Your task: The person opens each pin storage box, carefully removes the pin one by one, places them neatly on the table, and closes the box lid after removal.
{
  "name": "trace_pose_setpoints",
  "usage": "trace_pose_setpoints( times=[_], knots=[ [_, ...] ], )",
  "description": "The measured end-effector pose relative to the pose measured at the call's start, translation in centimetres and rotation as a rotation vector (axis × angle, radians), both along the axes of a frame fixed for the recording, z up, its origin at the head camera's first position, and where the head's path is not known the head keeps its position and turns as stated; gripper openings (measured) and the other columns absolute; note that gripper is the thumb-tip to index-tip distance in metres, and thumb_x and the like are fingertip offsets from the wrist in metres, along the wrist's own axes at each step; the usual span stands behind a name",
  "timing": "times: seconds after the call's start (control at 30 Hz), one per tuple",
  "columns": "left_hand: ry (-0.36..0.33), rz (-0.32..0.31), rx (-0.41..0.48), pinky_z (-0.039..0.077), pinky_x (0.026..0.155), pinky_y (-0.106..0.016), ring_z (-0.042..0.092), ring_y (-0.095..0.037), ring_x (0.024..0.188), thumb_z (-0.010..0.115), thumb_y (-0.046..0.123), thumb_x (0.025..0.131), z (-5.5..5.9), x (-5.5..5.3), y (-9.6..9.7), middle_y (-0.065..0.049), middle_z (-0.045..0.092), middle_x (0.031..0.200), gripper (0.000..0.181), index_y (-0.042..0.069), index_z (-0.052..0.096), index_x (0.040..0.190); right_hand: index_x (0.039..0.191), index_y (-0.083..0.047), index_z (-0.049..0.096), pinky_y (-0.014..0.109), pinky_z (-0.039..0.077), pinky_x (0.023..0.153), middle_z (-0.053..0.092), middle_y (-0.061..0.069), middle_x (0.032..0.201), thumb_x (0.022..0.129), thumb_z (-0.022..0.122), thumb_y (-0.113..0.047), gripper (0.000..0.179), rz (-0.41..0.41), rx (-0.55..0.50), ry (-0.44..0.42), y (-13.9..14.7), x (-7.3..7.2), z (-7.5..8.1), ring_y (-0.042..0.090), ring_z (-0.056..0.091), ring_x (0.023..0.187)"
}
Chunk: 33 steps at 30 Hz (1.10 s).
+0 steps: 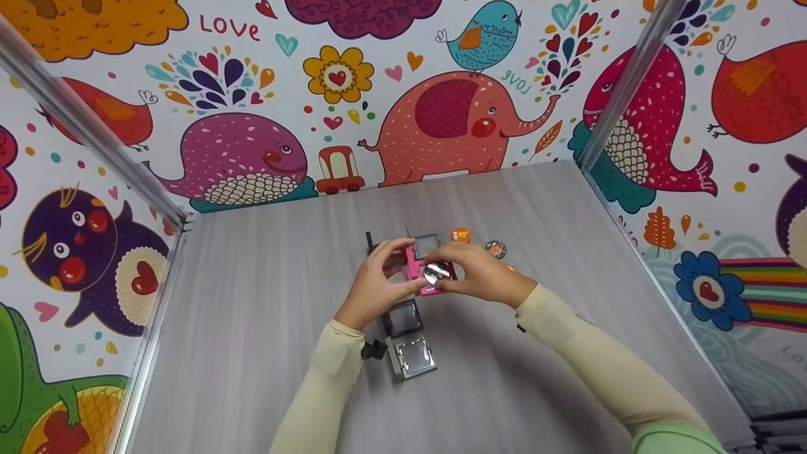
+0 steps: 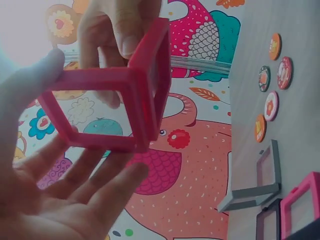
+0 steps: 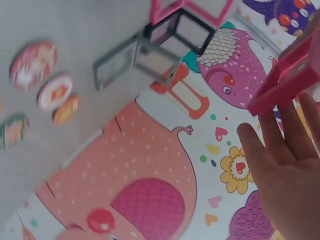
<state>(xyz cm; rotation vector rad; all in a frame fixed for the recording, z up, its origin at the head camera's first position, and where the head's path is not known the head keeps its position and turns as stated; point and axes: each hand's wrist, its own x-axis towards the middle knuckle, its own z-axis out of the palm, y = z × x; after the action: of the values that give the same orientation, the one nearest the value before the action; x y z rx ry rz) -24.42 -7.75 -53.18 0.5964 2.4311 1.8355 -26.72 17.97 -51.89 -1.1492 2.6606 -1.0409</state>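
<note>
Both hands hold up a dark pink hinged square frame with clear windows, its two halves standing open at an angle. My left hand pinches one half between thumb and fingers at opposite edges. On the other half, my right hand grips the edges with thumb and fingers. A shiny silvery patch shows within the frame between the right thumb and fingers in the head view. In the right wrist view, fingers reach under the pink frame's lower edge.
Several round badges lie on the table beyond the right hand. A grey hinged frame stands open near a black frame and a brighter pink one. Nearer the body lie a dark frame and a silver frame.
</note>
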Motion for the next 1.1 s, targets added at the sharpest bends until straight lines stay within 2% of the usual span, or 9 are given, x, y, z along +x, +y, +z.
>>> trace_pose_setpoints(
  times=[0.13,0.27,0.37,0.47,0.6,0.73,0.87,1.0,1.1],
  knots=[
    [-0.003,-0.006,-0.062,0.054,0.109,-0.039,0.064,-0.018,0.126,0.094,0.028,0.089,-0.2,-0.7,0.2,0.002,0.061,0.138,0.07,0.023,0.061,0.15,0.141,-0.012,0.072,0.038,0.058,0.102,0.072,0.002,0.136,0.095,0.088,-0.023,0.05,0.057,0.084,0.066,0.1,-0.5,-0.1,0.018,0.066,0.122],
    [0.021,-0.029,-0.237,0.056,0.106,-0.039,0.063,-0.019,0.125,0.093,0.031,0.089,-0.3,-2.1,0.9,0.001,0.061,0.14,0.071,0.018,0.058,0.149,0.137,-0.01,0.074,0.04,0.06,0.098,0.073,0.005,0.13,0.095,0.088,-0.017,0.045,0.053,0.065,0.094,0.8,-1.2,-0.5,0.021,0.068,0.116],
    [0.08,-0.084,-0.443,0.056,0.103,-0.038,0.064,-0.021,0.119,0.094,0.029,0.088,-0.5,-3.8,1.8,-0.005,0.062,0.138,0.072,0.01,0.057,0.147,0.133,-0.007,0.074,0.043,0.061,0.097,0.073,0.004,0.124,0.095,0.086,-0.009,0.04,-0.035,-0.027,0.047,2.1,-2.7,-0.7,0.022,0.067,0.111],
    [0.13,-0.162,-0.659,0.055,0.103,-0.039,0.064,-0.024,0.116,0.095,0.027,0.086,-0.9,-5.4,2.8,-0.01,0.063,0.133,0.073,0.004,0.058,0.143,0.132,-0.005,0.071,0.047,0.059,0.098,0.072,0.006,0.121,0.095,0.083,-0.003,0.038,-0.175,-0.085,-0.037,3.9,-5.3,-0.9,0.023,0.067,0.109],
    [0.129,-0.225,-0.865,0.053,0.107,-0.043,0.064,-0.028,0.121,0.097,0.026,0.084,-1.7,-6.8,4.1,-0.016,0.063,0.133,0.076,0.0,0.056,0.142,0.137,0.0,0.067,0.052,0.056,0.103,0.069,0.015,0.125,0.098,0.077,0.0,0.041,-0.321,0.013,-0.115,6.1,-9.3,-2.2,0.031,0.065,0.112],
    [0.08,-0.227,-0.935,0.049,0.114,-0.044,0.061,-0.035,0.132,0.097,0.022,0.084,-2.6,-7.7,5.1,-0.022,0.06,0.144,0.084,-0.006,0.051,0.149,0.137,0.005,0.064,0.055,0.051,0.108,0.066,0.023,0.128,0.098,0.074,-0.003,0.04,-0.405,0.16,-0.19,7.8,-12.6,-4.4,0.038,0.062,0.117],
    [0.048,-0.24,-0.969,0.047,0.116,-0.043,0.06,-0.036,0.135,0.097,0.023,0.084,-3.8,-7.9,5.8,-0.024,0.057,0.149,0.09,-0.007,0.047,0.153,0.134,0.006,0.065,0.056,0.051,0.108,0.066,0.023,0.125,0.099,0.074,-0.006,0.038,-0.477,0.247,-0.292,8.9,-14.3,-7.2,0.039,0.061,0.114],
    [0.088,-0.249,-1.035,0.051,0.111,-0.043,0.064,-0.034,0.129,0.096,0.021,0.084,-4.2,-7.5,6.1,-0.022,0.061,0.142,0.083,-0.005,0.051,0.148,0.13,0.006,0.068,0.056,0.053,0.105,0.069,0.024,0.122,0.099,0.076,-0.008,0.035,-0.466,0.322,-0.251,9.2,-15.2,-9.5,0.04,0.064,0.112],
    [0.124,-0.248,-1.06,0.053,0.109,-0.043,0.065,-0.032,0.124,0.095,0.02,0.084,-3.8,-7.3,6.1,-0.02,0.064,0.136,0.077,-0.003,0.055,0.145,0.124,0.006,0.07,0.056,0.055,0.102,0.071,0.024,0.118,0.099,0.076,-0.007,0.029,-0.443,0.353,-0.179,9.1,-15.5,-10.6,0.039,0.067,0.108]
  ],
)
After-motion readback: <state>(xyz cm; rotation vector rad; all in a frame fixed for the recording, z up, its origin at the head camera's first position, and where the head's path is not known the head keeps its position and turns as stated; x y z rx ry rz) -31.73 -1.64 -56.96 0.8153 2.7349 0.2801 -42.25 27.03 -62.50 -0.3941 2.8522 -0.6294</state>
